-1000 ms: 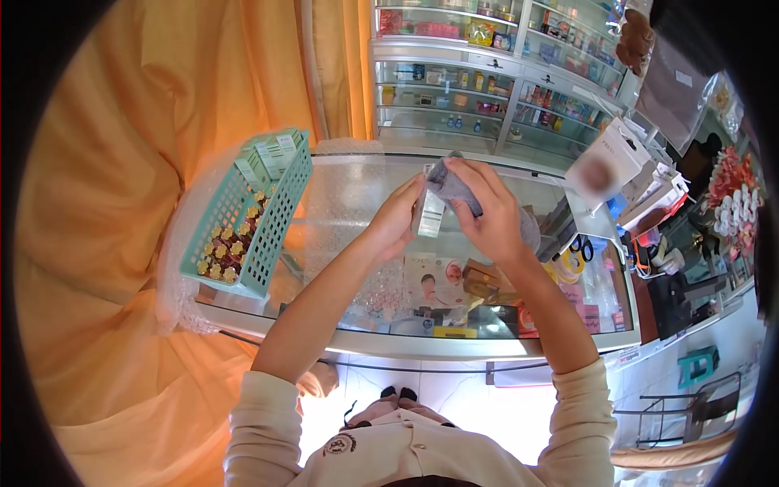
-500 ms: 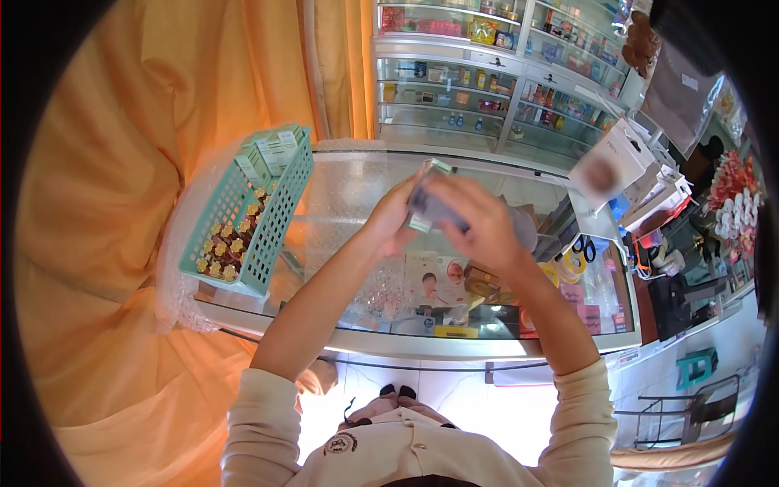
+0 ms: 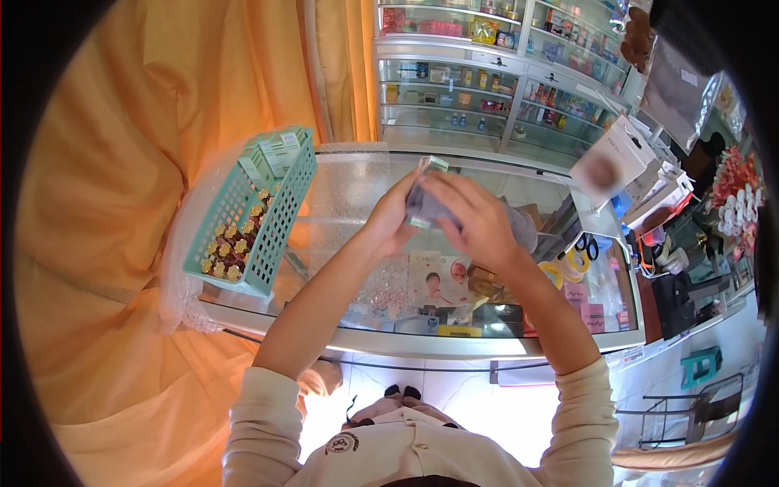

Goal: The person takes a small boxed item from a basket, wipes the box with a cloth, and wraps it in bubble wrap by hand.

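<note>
My left hand (image 3: pixel 392 214) is closed around a small white-and-green box (image 3: pixel 435 163) above the glass counter. Only the two ends of the box show; the rest is covered. A grey cloth (image 3: pixel 428 206) lies over its middle, pressed there by the fingers of my right hand (image 3: pixel 480 217). More grey fabric shows beyond the right wrist. To the left, a mint-green plastic basket (image 3: pixel 274 235) holds similar boxes (image 3: pixel 273 154) at its far end and several gold-capped bottles (image 3: pixel 229 245) at its near end.
Bubble wrap (image 3: pixel 174 268) lies under the basket. Inside the glass counter (image 3: pixel 357 174) are packets and boxes. Black scissors (image 3: pixel 586 246) and yellow tape rolls (image 3: pixel 577 261) are at the right. Packaged goods (image 3: pixel 614 160) stand at the right end. Stocked glass shelves (image 3: pixel 446 85) stand behind.
The right hand and cloth, blurred earlier, now look sharper and have shifted very slightly over the box. The left hand keeps its hold. The whole view has moved slightly.
</note>
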